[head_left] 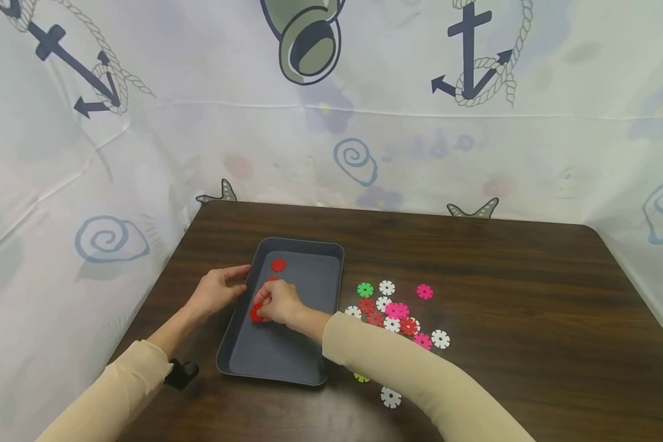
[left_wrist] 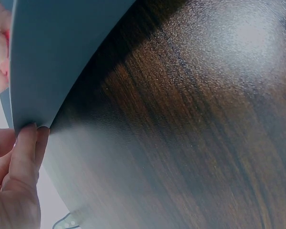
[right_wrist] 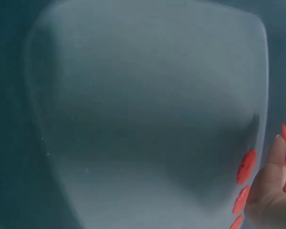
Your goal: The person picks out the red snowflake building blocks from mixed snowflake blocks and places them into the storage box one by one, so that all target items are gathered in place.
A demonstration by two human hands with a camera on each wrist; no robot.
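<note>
A dark grey rectangular tray (head_left: 298,356) stands on the brown wooden table. My left hand (head_left: 217,291) touches its left rim, the fingers fairly straight; the left wrist view shows fingertips (left_wrist: 26,136) against the outer wall. Over the tray's left side, my right hand (head_left: 280,302) pinches a thin red notched disc (right_wrist: 284,132) on edge between thumb and finger. Several red discs lie in a row along the tray's side, among them one red disc (head_left: 278,265) near the far end and another red disc (right_wrist: 246,167) seen closest in the right wrist view.
Right of the tray lies a loose scatter of notched discs: white (head_left: 440,339), pink (head_left: 425,291), green (head_left: 365,290) and red. My right sleeve (head_left: 398,356) crosses above some of them. A patterned cloth (head_left: 398,166) hangs behind the table.
</note>
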